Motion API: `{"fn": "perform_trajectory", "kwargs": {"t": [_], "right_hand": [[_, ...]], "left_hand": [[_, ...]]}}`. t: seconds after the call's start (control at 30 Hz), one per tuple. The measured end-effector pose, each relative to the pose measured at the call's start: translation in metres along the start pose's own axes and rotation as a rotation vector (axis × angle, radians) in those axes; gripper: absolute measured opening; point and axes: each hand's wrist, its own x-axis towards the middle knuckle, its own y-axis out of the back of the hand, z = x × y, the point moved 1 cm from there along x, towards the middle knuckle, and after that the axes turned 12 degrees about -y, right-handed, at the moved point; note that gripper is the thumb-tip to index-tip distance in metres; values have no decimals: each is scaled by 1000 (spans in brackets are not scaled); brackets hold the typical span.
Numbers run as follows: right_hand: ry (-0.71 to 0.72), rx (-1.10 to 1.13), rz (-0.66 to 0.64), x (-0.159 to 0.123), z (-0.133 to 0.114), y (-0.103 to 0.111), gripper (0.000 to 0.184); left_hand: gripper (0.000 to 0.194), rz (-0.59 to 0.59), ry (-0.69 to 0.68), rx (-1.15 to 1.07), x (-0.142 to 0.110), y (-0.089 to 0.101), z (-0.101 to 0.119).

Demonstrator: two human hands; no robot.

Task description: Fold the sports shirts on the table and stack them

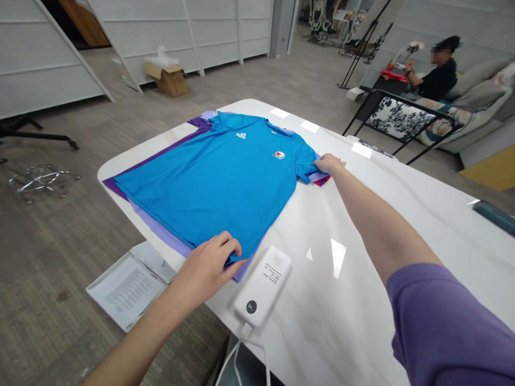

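A blue T-shirt [222, 177] with small white logos lies spread on the white table, its collar towards the far right. Purple and lavender cloth [165, 228] shows from under its edges. At the near hem corner, my left hand [215, 260] pinches the blue fabric between thumb and fingers. My right hand [331, 164] reaches out to the sleeve on the right and grips its edge. Below that sleeve a bit of red and lavender cloth [322, 180] peeks out. Close to my left hand sits a white power bank [264, 286] with a cable plugged in.
The white table [370, 228] has a dark green case [501, 219] at its right edge. An open white box [129, 287] lies below the left side. A framed stand [401, 118] and a seated person [440, 74] are beyond the far right. A carton [170, 80] stands by the partition.
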Motion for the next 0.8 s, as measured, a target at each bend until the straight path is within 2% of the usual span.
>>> {"fn": "perform_trajectory", "kwargs": {"t": [0.07,0.17,0.23,0.3,0.37,0.5,0.57,0.67,0.73,0.8], "right_hand": [[52,88,24,2,-2,3,26],[139,292,60,5,-1,13,35],[191,433,42,8,-1,22,40],[209,575,15,12,-2,34,37],[194,716,-42,15,-2,49,32],[178,952,-284,14,9,76,29],[202,1056,-370,11,21,89,35],[203,1135,-423,6,51,105,39],[160,1094,-449,4,82,115,39],[116,1006,-469,0,123,124,40]], "left_hand": [[17,29,-11,26,0,4,2],[20,69,-28,27,0,16,7],[23,104,-44,13,1,29,13],[25,149,-52,11,4,46,20],[27,194,-44,13,8,64,28],[25,215,-60,10,18,91,48],[23,193,-96,-6,22,97,62],[22,111,-187,-56,29,96,91],[19,18,-280,-87,36,89,118],[13,-96,-378,-104,45,79,151]]}}
